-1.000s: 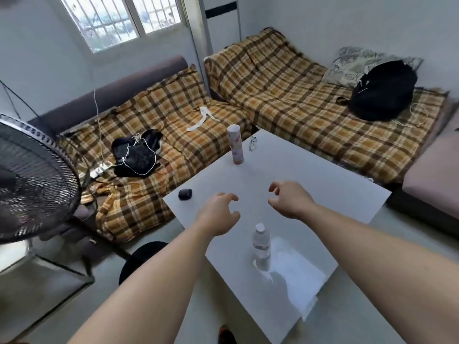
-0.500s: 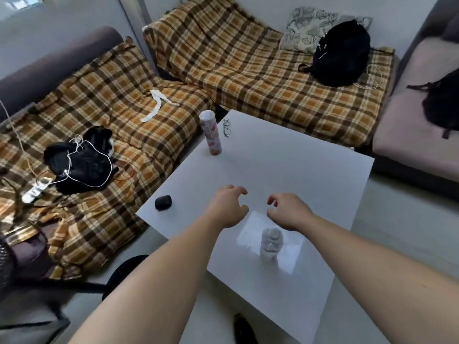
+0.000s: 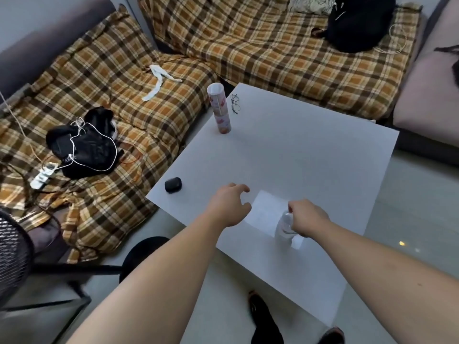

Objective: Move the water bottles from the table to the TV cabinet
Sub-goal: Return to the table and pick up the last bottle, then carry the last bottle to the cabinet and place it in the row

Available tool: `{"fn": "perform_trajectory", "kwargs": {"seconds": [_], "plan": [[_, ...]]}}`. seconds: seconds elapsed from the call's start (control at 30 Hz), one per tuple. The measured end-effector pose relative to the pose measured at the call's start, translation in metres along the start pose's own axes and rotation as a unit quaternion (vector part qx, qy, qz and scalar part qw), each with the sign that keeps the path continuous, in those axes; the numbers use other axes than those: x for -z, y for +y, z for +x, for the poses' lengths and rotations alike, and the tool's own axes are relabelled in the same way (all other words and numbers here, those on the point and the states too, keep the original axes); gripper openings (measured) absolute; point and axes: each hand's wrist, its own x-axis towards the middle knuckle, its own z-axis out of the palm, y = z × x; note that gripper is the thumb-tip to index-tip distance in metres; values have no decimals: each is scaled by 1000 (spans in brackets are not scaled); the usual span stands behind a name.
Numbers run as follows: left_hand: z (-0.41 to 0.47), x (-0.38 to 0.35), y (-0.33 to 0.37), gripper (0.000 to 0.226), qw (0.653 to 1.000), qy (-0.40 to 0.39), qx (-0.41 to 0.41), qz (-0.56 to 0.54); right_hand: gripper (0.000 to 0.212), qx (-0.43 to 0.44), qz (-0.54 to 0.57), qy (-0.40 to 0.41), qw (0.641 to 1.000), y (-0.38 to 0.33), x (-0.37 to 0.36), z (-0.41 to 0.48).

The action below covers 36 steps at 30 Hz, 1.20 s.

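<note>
Sofas (image 3: pixel 273 45) under orange-and-brown plaid throws wrap the far and left sides of the room. A white table (image 3: pixel 310 157) stands in front of them, corner toward the viewer. At the left edge of the view is the dark grille of a fan (image 3: pixel 12 256). A black bag (image 3: pixel 357 23) sits on the far sofa with a pale cord beside it. On the left sofa lies a black garment (image 3: pixel 84 147) with a white cable looped over it and a white strip (image 3: pixel 41 176) beside it; a small white mark on the garment is too blurred to read. A white cloth (image 3: pixel 159 80) lies farther back on the same sofa.

Two bare forearms reach in from below. The left hand (image 3: pixel 228 207) hovers over the near-left part of the table, fingers loosely curled and apart, holding nothing. The right hand (image 3: pixel 306 217) is curled over the top of the clear bottle (image 3: pixel 284 224), which stands upright near the table's front edge; whether the fingers have closed on it cannot be told.

A tall pink-and-white can (image 3: pixel 219 110) stands at the far-left edge, its print unreadable. Glasses (image 3: pixel 234 103) lie just beside it. A small black case (image 3: pixel 173 184) rests near the left corner.
</note>
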Motion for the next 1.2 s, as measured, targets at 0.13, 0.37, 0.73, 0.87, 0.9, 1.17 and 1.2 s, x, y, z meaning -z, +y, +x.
{"fn": "perform_trajectory", "kwargs": {"seconds": [0.13,0.37,0.73,0.87,0.9,1.17,1.2], "plan": [[-4,-7,-5,45,1000,-12,-3,6,28,-17,38,33,999,7,-9,3],[6,-20,13,45,999,-33,-38,20,19,-59,159,76,983,31,-4,-9],[-1,-47,138,45,986,-59,-149,34,17,-112,207,172,957,137,33,-88],[-26,-70,207,45,972,-70,-216,61,3,-154,229,201,940,190,43,-152],[-33,-78,226,45,967,-72,-235,72,5,-171,246,209,931,204,44,-171],[-113,-158,408,44,895,-101,-418,119,26,-310,278,273,867,318,24,-361],[-129,-171,430,44,882,-107,-443,121,26,-328,267,272,865,331,18,-386]]}}
